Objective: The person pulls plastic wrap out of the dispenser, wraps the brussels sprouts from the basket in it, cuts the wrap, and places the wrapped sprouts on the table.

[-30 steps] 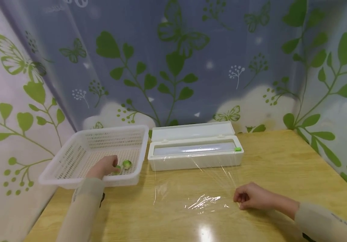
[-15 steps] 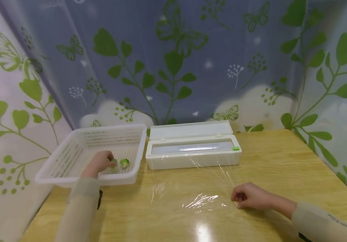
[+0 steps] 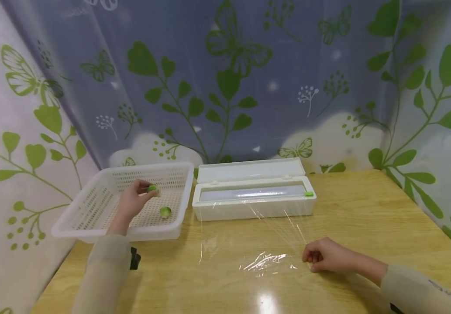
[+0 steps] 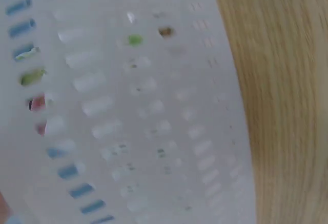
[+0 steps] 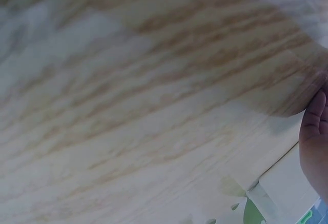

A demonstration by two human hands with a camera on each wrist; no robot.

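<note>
My left hand [image 3: 131, 201] pinches a green Brussels sprout [image 3: 153, 188] over the white slotted plastic basket [image 3: 103, 234]. A second Brussels sprout [image 3: 165, 212] lies on the basket floor, just right of and nearer than the held one. In the left wrist view the basket wall [image 4: 118, 131] fills most of the picture and hides nearly all of the hand. My right hand [image 3: 327, 256] pinches the near right corner of a sheet of cling film [image 3: 264, 261]. The film stretches over the wood from the white cling film box [image 3: 254, 210], whose lid is up.
The wooden table [image 3: 366, 218] extends to the right past the box. A green slide cutter [image 3: 308, 194] sits at the right end of the box's rim. Behind everything hangs a leaf-and-butterfly patterned curtain [image 3: 229, 122].
My left hand has picked the Brussels sprout up from near the other one and carried it toward the back of the basket. My right hand stays with the film corner.
</note>
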